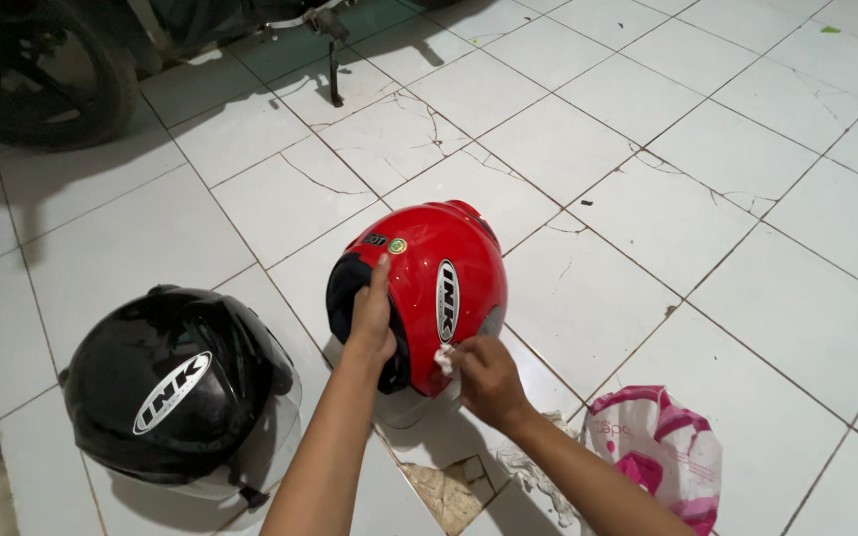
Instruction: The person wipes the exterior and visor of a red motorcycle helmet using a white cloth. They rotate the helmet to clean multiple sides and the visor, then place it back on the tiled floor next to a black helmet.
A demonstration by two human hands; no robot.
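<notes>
The red helmet (429, 288) sits on the white tiled floor (747, 248) just in front of us, near the middle of the scene, its rounded shell up and its dark opening turned toward the left. Its long axis runs from near to far, tipping slightly to the right as it goes away.

Our left hand (372, 318) lies flat on the left side of the shell at the edge of the opening, fingers stretched upward and pressed against it, steadying the helmet without closing around anything. Our right hand (484, 377) is at the near right edge of the shell, its fingers pinched together on a small white wad of cloth (444, 359) that touches the red surface low down. So the helmet lies between our two hands, with the cloth at its near lower rim.

To the left a black helmet (176, 387) with a clear visor rests apart. A pink and white plastic bag (662, 452) lies near right, and a motorcycle wheel (37, 69) stands far left.
</notes>
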